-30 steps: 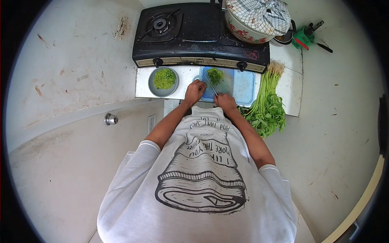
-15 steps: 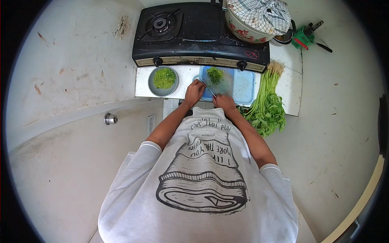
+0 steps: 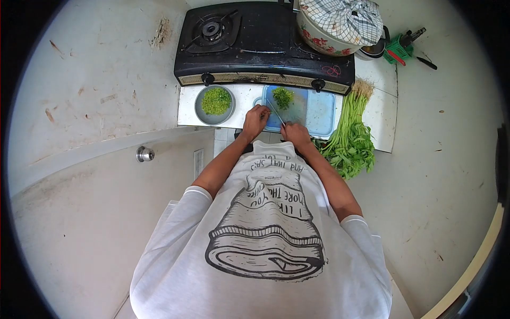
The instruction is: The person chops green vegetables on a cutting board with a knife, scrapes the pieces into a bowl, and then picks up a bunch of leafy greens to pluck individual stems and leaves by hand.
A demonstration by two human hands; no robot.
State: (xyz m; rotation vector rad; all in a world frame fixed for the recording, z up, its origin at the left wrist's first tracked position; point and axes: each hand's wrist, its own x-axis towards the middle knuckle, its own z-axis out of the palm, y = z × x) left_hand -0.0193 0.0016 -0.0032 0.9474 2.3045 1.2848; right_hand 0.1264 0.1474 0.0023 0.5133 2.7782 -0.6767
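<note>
My right hand (image 3: 296,133) is closed around the handle of a knife (image 3: 275,111), whose blade points up and left over the blue cutting board (image 3: 323,117). At the board's left edge, my left hand (image 3: 256,119) has its fingers bent together close to the blade; anything between them is hidden. A small heap of chopped green herbs (image 3: 282,98) lies on the board beyond the knife. To the left stands a grey bowl (image 3: 198,112) holding finely cut greens (image 3: 216,101).
A bundle of leafy stalks with roots (image 3: 351,125) hangs over the counter's edge on the right. Behind the board is a black gas stove (image 3: 264,37), carrying a large flowered pot (image 3: 325,45) under a checked cloth (image 3: 342,21). A green basket (image 3: 399,49) holds utensils at the back right.
The knife blade has shifted slightly and now tilts a little more to the left. Both hands stay in nearly the same place; the herb heap looks much the same.
</note>
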